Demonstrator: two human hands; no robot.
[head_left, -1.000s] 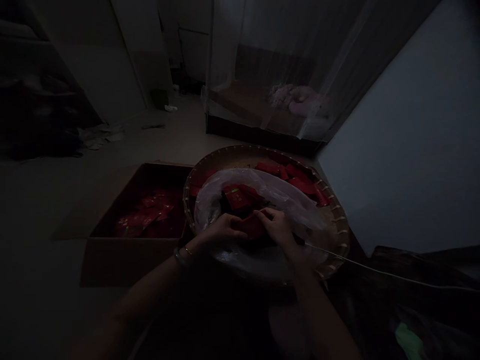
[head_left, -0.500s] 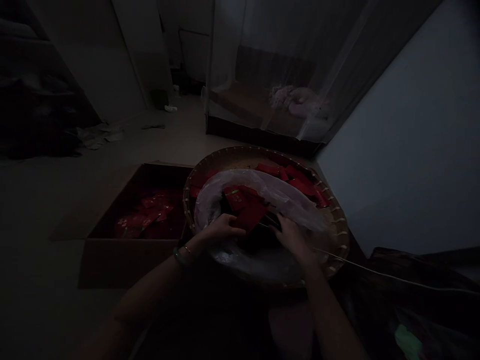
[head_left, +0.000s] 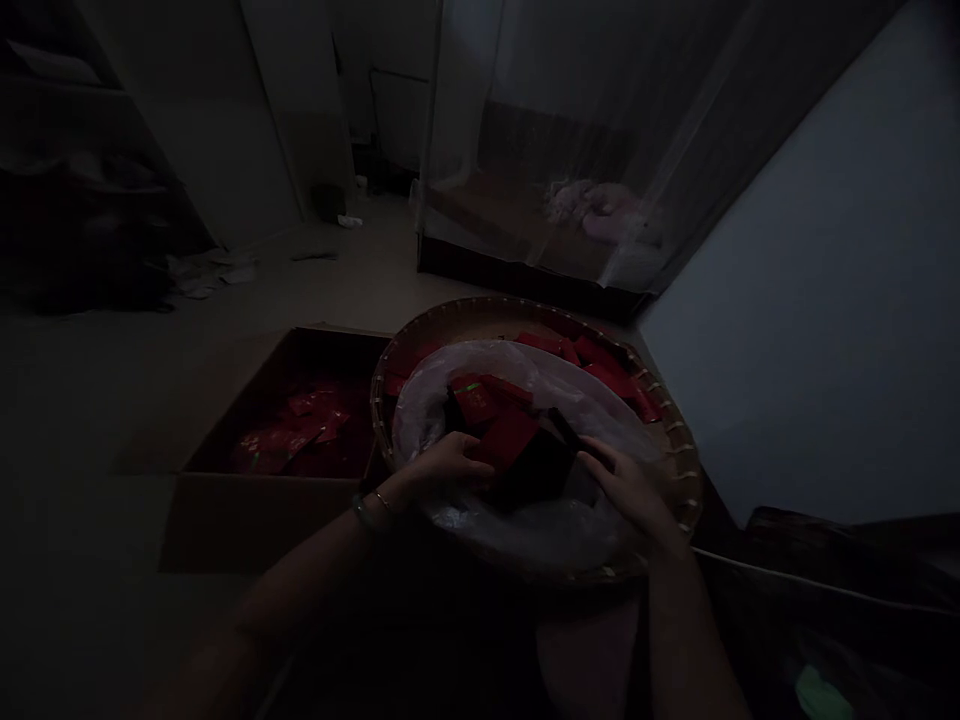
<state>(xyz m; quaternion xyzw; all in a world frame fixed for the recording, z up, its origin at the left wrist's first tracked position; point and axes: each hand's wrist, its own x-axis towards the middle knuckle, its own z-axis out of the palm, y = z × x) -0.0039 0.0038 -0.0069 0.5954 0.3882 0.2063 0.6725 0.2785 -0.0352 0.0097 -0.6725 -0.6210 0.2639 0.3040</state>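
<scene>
My left hand (head_left: 454,462), with a bracelet and a bangle at its wrist, pinches the near left edge of a dark red paper packet (head_left: 511,440). My right hand (head_left: 619,482) has its fingers closed at the end of a narrow dark bar-like object (head_left: 564,430), too dim to identify. Both hands are over a clear plastic bag (head_left: 517,535) spread open in a round woven bamboo tray (head_left: 679,430). More red packets (head_left: 474,400) lie inside the bag, just beyond my left hand. The space between my hands is very dark.
To the left, an open cardboard box (head_left: 262,510) holds red packets (head_left: 289,440). Other red packets (head_left: 611,370) lie along the tray's far right side. A pale cord (head_left: 810,580) runs off right. A netted bed (head_left: 525,225) and a wall (head_left: 810,300) stand beyond.
My right hand has moved right, away from the red packet, and the dark bar-like object now shows at its fingertips. My left hand stays at the packet. The view has shifted slightly.
</scene>
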